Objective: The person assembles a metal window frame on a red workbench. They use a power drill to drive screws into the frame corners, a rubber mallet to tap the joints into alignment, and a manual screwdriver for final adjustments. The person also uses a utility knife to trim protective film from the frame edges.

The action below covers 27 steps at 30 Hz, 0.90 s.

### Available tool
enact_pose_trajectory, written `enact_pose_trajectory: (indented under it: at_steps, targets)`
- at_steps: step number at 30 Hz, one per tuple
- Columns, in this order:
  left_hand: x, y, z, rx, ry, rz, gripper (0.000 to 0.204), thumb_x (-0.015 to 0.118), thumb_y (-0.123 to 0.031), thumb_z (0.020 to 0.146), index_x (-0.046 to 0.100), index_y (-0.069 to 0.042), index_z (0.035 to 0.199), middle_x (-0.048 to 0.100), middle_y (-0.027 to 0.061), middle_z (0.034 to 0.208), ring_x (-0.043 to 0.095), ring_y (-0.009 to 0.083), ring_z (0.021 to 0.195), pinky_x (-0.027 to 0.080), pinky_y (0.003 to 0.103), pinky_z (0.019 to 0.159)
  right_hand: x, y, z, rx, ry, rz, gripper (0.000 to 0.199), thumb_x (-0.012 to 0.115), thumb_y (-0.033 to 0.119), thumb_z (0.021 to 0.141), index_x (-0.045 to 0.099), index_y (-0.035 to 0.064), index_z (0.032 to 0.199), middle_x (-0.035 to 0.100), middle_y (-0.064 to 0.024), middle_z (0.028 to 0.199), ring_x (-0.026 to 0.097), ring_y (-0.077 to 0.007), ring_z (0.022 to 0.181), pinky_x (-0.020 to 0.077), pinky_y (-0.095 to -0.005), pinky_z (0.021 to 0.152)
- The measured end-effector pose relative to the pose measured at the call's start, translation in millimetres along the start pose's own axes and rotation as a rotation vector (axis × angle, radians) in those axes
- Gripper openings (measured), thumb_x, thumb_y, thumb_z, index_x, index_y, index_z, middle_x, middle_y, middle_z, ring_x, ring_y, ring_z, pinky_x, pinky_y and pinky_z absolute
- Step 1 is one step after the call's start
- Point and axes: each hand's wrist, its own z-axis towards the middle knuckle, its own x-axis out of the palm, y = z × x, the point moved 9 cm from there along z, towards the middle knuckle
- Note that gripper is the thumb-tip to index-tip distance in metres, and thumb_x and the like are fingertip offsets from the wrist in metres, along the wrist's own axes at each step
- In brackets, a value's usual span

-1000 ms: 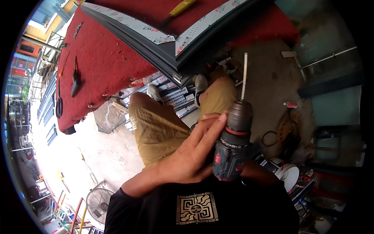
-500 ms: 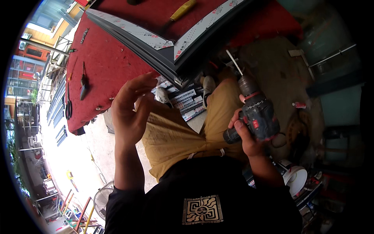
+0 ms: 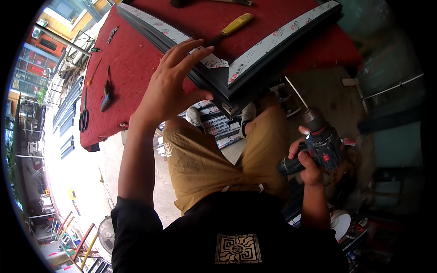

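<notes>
Grips the drill point(image 3: 325, 148) at the right of the frame, fingers of the right hand point(image 3: 310, 167) wrapped round its handle, bit point(image 3: 297, 92) angled up and to the left. Has the left hand point(image 3: 166, 86) left of upper centre, fingers released and spread over the left limb of the dark profile point(image 3: 223, 81); contact impossible to tell. On both limbs, white film point(image 3: 287, 34); between them, a yellow-handled tool point(image 3: 236, 24). Beneath, the red counter point(image 3: 132, 59). Farther out, upper left of the frame, a screwdriver point(image 3: 106, 98) and scissors point(image 3: 83, 119). Mid-frame below the profile, shoes point(image 3: 195, 118) near strips point(image 3: 223, 127). Lower left, a fan point(image 3: 106, 234).
</notes>
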Motion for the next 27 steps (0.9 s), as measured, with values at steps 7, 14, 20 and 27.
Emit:
enact_pose_trajectory:
  at_steps: [7, 14, 20, 27]
  targets:
    - [19, 18, 28, 0.224, 0.091, 0.065, 0.093, 0.087, -0.073, 0.083, 0.067, -0.022, 0.159, 0.064, 0.0170, 0.152, 0.055, 0.0446, 0.151, 0.037, 0.061, 0.134, 20, 64, 51, -0.168, -0.021, -0.204, 0.068, 0.077, 0.020, 0.102, 0.056, -0.0063, 0.161, 0.076, -0.0072, 0.105, 0.069, -0.0129, 0.092, 0.0587, -0.0329, 0.089]
    - [29, 34, 32, 0.276, 0.077, 0.000, 0.094, 0.065, -0.089, 0.093, 0.071, -0.013, 0.148, 0.065, 0.0189, 0.133, 0.061, 0.0440, 0.136, 0.032, 0.062, 0.134, 41, 120, 104, -0.398, -0.031, -0.544, 0.061, 0.075, 0.013, 0.101, 0.058, -0.0088, 0.156, 0.075, -0.0116, 0.103, 0.068, -0.0158, 0.090, 0.0581, -0.0326, 0.086]
    - [29, 33, 31, 0.304, -0.073, -0.061, 0.089, 0.067, -0.087, 0.092, 0.077, -0.011, 0.137, 0.065, 0.0171, 0.127, 0.061, 0.0417, 0.127, 0.038, 0.056, 0.123, 53, 120, 121, -0.393, -0.030, -0.490, 0.061, 0.075, 0.010, 0.101, 0.059, -0.0084, 0.157, 0.076, -0.0124, 0.103, 0.069, -0.0154, 0.089, 0.0599, -0.0326, 0.085]
    - [18, 31, 42, 0.146, 0.145, -0.274, 0.072, 0.072, -0.072, 0.099, 0.080, -0.008, 0.132, 0.068, 0.0168, 0.129, 0.061, 0.0398, 0.133, 0.036, 0.056, 0.127, 57, 119, 136, -0.330, -0.041, -0.444, 0.048, 0.075, 0.006, 0.103, 0.068, -0.0033, 0.150, 0.077, -0.0021, 0.107, 0.063, -0.0071, 0.093, 0.0533, -0.0290, 0.091]
